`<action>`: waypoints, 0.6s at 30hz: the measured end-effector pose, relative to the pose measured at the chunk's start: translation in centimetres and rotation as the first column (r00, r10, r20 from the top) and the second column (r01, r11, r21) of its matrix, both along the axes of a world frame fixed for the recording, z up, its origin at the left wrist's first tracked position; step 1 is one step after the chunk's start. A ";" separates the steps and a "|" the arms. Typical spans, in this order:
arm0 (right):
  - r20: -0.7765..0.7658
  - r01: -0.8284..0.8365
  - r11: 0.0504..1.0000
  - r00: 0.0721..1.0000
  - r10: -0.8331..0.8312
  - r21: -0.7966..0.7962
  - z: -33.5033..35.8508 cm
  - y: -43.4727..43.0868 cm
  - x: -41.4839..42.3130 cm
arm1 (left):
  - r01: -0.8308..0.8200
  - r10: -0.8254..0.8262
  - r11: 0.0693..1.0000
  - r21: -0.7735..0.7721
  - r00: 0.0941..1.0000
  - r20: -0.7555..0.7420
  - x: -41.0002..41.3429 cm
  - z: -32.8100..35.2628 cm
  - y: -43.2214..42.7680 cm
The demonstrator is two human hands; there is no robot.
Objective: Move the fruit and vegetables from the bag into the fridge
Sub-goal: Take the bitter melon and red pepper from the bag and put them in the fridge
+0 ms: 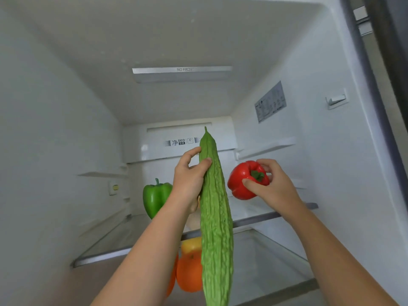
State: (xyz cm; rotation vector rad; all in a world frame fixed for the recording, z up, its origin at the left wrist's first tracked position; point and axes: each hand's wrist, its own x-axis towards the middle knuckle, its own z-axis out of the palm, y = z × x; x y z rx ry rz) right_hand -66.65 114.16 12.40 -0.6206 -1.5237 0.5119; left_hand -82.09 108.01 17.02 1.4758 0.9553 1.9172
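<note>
Nearest, an orange (188, 272) and a yellow fruit (191, 244) sat on the lower shelf, under the glass shelf (265, 217). The left hand (189, 180) gripped the long bitter gourd (215, 217), its tip pointing into the fridge (66, 107). Right of it, the right hand (271, 184) clasped the red pepper (245, 180) above the shelf. Farther left, a green pepper (154, 197) stood on the glass.

Glass shelf (276, 214) right clear; green pepper (155, 197) blocks left (rear).
</note>
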 end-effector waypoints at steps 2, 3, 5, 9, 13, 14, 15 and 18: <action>0.021 0.005 1.000 1.000 -0.005 -0.002 0.4 1.0 -0.1 | -0.007 0.007 1.000 -0.008 1.000 -0.025 0.0 0.5 1.2; 0.035 0.008 1.000 0.999 -0.008 -0.001 0.6 1.5 0.0 | -0.012 0.011 1.000 -0.016 0.999 -0.035 0.0 0.7 1.7; 0.065 0.008 1.000 0.998 -0.008 -0.002 1.0 2.3 0.2 | -0.026 0.024 0.999 -0.038 0.998 -0.053 -0.2 1.1 2.9; 0.171 0.012 1.000 0.985 -0.009 -0.017 1.6 3.7 1.0 | -0.073 0.059 0.991 -0.116 0.990 -0.125 -0.7 1.5 5.4; 0.247 0.016 0.999 0.969 -0.006 -0.036 1.7 5.0 1.3 | -0.100 0.059 0.975 -0.199 0.977 -0.204 -1.0 1.3 7.6; 0.262 0.016 0.999 0.965 -0.005 -0.041 1.6 5.3 1.4 | -0.101 0.050 0.969 -0.224 0.974 -0.220 -1.1 1.1 8.0; 0.274 0.017 0.999 0.962 -0.004 -0.045 1.5 5.5 1.5 | -0.096 0.034 0.963 -0.250 0.970 -0.239 -1.1 0.9 8.3; 0.284 0.016 0.999 0.959 -0.001 -0.052 1.1 6.0 1.7 | -0.103 -0.014 0.938 -0.330 0.942 -0.335 -1.3 0.4 8.9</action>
